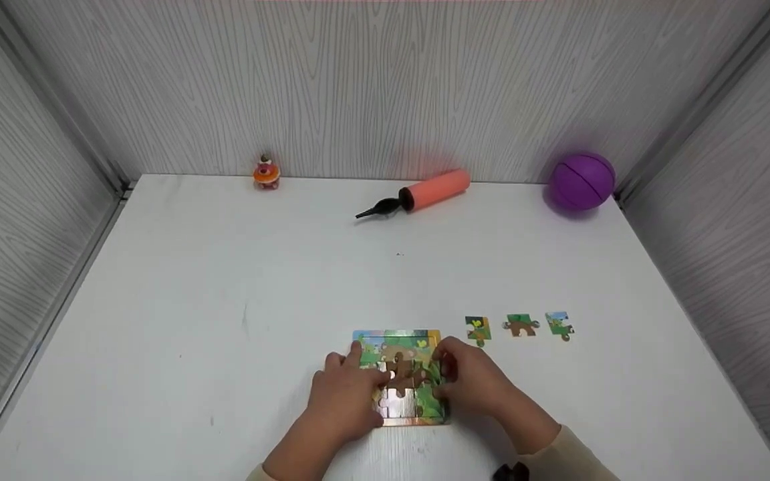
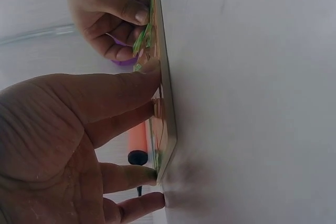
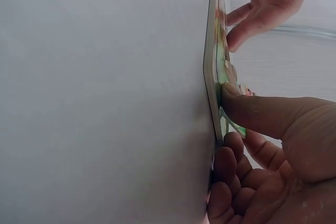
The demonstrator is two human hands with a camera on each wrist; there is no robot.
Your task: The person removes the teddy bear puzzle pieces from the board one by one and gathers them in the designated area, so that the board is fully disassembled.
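A small jigsaw puzzle in a framed board (image 1: 412,421) lies near the front of the table, with brown and green pieces in it and a pale bare patch at its lower middle. My left hand (image 1: 345,401) rests on the board's left side, its fingers spread and fairly straight, thumb at the near edge. At the right edge my right hand (image 1: 475,381) pinches a green puzzle piece (image 3: 239,129), which is tilted up from the board in both wrist views. The right thumb touches the board's surface, and the other fingers curl beside its edge.
Three loose puzzle pieces lie in a row right of the board: one (image 1: 478,329), a brown-and-green one (image 1: 521,326) and a blue-topped one (image 1: 559,323). Along the back wall stand a small orange-and-red figurine (image 1: 266,174), an orange hand pump (image 1: 435,190) and a purple ball (image 1: 582,181).
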